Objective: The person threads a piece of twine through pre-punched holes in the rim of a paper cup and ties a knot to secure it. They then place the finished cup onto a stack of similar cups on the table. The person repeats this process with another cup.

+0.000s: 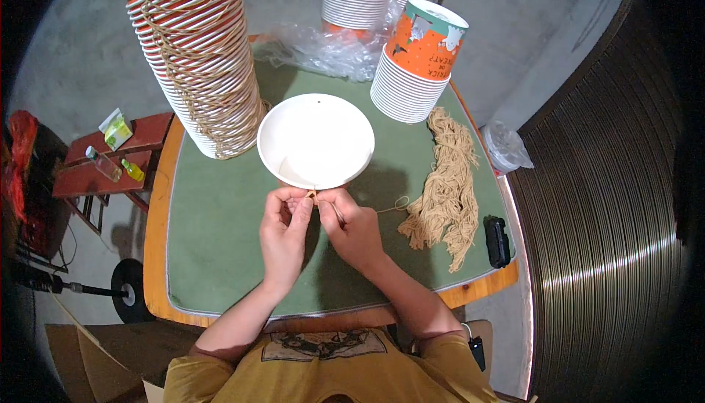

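Note:
A paper bucket (316, 135) stands in front of me with its white inside facing up. A small hole shows near its far rim. At the near rim my left hand (285, 234) and my right hand (352, 228) meet, fingertips pinched together on a tan string (313, 194). The string seems to pass through the rim there, but the fingers hide most of it. One thin strand runs from beside my right hand toward a bundle of tan strings (448, 190) lying on the right of the table.
A tall stack of buckets with string handles (202, 65) rises at the left. A shorter bucket stack (415, 72) is at the back right, near clear plastic wrap (323, 50). A black object (497, 242) lies at the right edge of the green-topped table (220, 256).

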{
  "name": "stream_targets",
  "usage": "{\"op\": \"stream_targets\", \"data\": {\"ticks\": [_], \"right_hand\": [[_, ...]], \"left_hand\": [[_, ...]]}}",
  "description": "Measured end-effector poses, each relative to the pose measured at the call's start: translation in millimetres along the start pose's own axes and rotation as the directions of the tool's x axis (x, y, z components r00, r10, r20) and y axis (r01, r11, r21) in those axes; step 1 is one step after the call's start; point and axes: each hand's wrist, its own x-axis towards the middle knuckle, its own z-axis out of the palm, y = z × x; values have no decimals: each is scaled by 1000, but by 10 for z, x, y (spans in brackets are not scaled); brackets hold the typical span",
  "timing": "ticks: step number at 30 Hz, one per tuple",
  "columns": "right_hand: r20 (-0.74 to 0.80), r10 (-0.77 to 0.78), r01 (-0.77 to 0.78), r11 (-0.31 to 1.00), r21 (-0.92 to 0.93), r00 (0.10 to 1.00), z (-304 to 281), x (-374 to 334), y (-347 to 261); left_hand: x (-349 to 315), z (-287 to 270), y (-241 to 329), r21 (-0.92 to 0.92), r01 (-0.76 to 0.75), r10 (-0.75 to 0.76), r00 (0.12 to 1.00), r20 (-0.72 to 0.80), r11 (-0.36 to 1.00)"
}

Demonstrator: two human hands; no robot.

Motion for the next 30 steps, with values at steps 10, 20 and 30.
{"op": "stream_targets", "data": {"ticks": [10,20,30], "right_hand": [[-59,-63,65,998,28,996,41,1,9],[-76,-128,122,990,-76,989,35,-1,60],[40,-7,5,998,56,999,8,41,60]], "left_hand": [[47,-27,-2,334,-97,98,995,13,938],[117,22,-124,660,-313,417,909,0,683],[217,-16,-109,585,-294,360,933,3,756]]}}
